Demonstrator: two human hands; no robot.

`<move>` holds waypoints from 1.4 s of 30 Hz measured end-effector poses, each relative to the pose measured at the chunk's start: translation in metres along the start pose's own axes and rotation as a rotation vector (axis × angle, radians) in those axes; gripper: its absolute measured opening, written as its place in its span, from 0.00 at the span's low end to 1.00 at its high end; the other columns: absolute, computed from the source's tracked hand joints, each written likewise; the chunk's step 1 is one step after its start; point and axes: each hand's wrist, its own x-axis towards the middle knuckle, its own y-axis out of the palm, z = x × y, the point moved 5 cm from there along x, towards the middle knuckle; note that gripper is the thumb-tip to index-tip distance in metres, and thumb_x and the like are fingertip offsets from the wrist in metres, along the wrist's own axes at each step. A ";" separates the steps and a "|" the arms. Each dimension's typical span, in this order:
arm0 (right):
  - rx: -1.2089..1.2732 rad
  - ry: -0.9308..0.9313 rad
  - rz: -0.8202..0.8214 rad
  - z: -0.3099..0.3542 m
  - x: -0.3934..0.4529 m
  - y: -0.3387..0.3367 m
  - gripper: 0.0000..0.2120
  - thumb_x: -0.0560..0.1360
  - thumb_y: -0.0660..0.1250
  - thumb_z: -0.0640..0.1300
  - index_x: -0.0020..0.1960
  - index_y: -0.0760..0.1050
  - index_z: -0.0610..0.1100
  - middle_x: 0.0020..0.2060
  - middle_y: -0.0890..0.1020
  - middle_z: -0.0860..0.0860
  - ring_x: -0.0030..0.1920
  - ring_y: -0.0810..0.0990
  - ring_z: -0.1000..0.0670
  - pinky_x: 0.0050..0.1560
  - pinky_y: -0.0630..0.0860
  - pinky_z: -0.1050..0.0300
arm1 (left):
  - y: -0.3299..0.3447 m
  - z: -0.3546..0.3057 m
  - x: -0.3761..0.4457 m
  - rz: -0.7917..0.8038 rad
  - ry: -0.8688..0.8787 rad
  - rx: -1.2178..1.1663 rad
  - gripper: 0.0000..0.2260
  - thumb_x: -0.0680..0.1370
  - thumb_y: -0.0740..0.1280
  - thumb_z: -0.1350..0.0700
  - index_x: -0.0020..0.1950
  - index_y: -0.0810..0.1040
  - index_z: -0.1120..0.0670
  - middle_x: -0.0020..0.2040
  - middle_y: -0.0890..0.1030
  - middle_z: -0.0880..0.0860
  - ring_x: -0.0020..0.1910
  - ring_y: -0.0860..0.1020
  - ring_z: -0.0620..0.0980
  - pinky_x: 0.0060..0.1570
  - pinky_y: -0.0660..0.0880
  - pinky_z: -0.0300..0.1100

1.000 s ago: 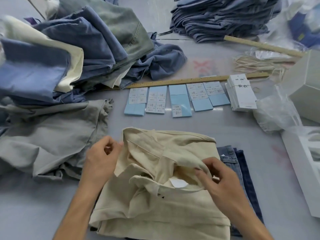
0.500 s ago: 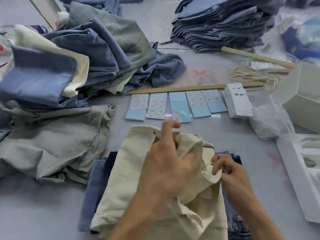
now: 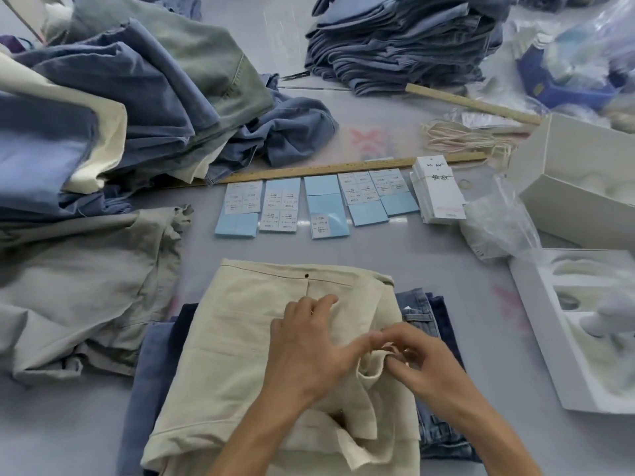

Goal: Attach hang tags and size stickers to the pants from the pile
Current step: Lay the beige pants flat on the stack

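While my left hand (image 3: 305, 352) lies flat, grip open, on cream pants (image 3: 247, 345) at frame btm-center, right hand (image 3: 417, 364) grip pinches their fabric fold.

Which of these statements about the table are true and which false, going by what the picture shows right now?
1. Both hands are on the cream pants. True: the left hand lies on the cloth, the right hand pinches a fold.
2. The sticker sheets lie on top of the cream pants. False: they lie beyond them, beside the wooden ruler.
3. The hang tag stack sits right of the sticker sheets. True.
4. The cream pants lie straight on the bare table. False: blue pants lie beneath.
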 end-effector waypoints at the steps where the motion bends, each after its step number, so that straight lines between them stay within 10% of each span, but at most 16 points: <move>1: -0.042 -0.065 0.016 0.009 -0.003 0.006 0.19 0.72 0.69 0.26 0.47 0.84 0.51 0.50 0.84 0.54 0.54 0.82 0.51 0.55 0.76 0.54 | -0.003 -0.004 0.004 0.017 -0.042 -0.014 0.44 0.64 0.50 0.15 0.72 0.66 0.39 0.62 0.72 0.43 0.64 0.70 0.48 0.64 0.68 0.52; 6: 0.055 -0.313 0.018 0.038 -0.021 0.037 0.25 0.67 0.68 0.22 0.51 0.84 0.49 0.55 0.81 0.52 0.59 0.81 0.46 0.57 0.77 0.59 | -0.017 -0.022 0.040 0.048 -0.037 0.008 0.44 0.70 0.69 0.31 0.78 0.47 0.38 0.65 0.74 0.51 0.62 0.77 0.56 0.53 0.74 0.51; 12: 0.215 0.004 -0.352 -0.011 -0.031 0.029 0.32 0.70 0.62 0.18 0.49 0.86 0.55 0.54 0.81 0.58 0.59 0.80 0.54 0.52 0.78 0.63 | -0.071 0.005 0.052 -0.242 -0.058 -0.174 0.11 0.76 0.67 0.53 0.55 0.73 0.40 0.41 0.81 0.45 0.42 0.81 0.49 0.40 0.74 0.42; 19: 0.023 0.165 -0.483 -0.048 -0.037 0.011 0.29 0.75 0.61 0.23 0.45 0.84 0.58 0.48 0.83 0.57 0.42 0.81 0.54 0.42 0.75 0.64 | -0.156 0.027 0.035 -0.657 0.031 -0.687 0.04 0.74 0.74 0.50 0.46 0.80 0.46 0.40 0.81 0.44 0.39 0.78 0.44 0.38 0.77 0.45; 23: 0.035 0.137 -0.354 -0.041 -0.029 0.009 0.27 0.75 0.63 0.24 0.44 0.84 0.57 0.47 0.81 0.59 0.45 0.81 0.53 0.39 0.81 0.55 | -0.177 0.022 0.023 -0.636 0.132 -0.786 0.04 0.73 0.75 0.52 0.44 0.80 0.46 0.39 0.80 0.47 0.38 0.78 0.46 0.34 0.77 0.39; 26: -0.164 0.043 -0.126 -0.030 -0.028 0.001 0.22 0.73 0.68 0.28 0.49 0.83 0.56 0.57 0.79 0.64 0.62 0.77 0.56 0.61 0.74 0.58 | -0.182 0.022 0.017 -0.578 0.176 -0.811 0.04 0.73 0.74 0.52 0.44 0.80 0.47 0.38 0.80 0.46 0.36 0.78 0.42 0.32 0.75 0.34; 32: -0.107 0.035 0.267 0.021 -0.010 -0.003 0.41 0.67 0.79 0.64 0.74 0.63 0.68 0.68 0.73 0.69 0.71 0.69 0.64 0.68 0.68 0.65 | -0.165 0.011 0.027 -0.358 0.155 -0.797 0.05 0.74 0.74 0.50 0.45 0.80 0.48 0.39 0.79 0.46 0.38 0.77 0.46 0.36 0.76 0.41; 38: -0.217 -0.163 0.419 0.063 -0.005 0.058 0.32 0.71 0.77 0.48 0.69 0.67 0.66 0.57 0.80 0.60 0.57 0.80 0.57 0.55 0.77 0.61 | -0.145 0.011 0.032 -0.366 0.084 -0.784 0.15 0.71 0.75 0.38 0.49 0.80 0.45 0.35 0.78 0.46 0.33 0.75 0.45 0.31 0.75 0.39; 42: -0.243 -0.002 0.474 0.030 -0.028 0.074 0.42 0.75 0.69 0.47 0.76 0.49 0.74 0.61 0.81 0.56 0.59 0.80 0.59 0.60 0.73 0.67 | -0.114 0.012 0.040 -0.363 -0.008 -0.649 0.17 0.70 0.74 0.34 0.50 0.77 0.42 0.34 0.79 0.41 0.28 0.74 0.39 0.28 0.72 0.33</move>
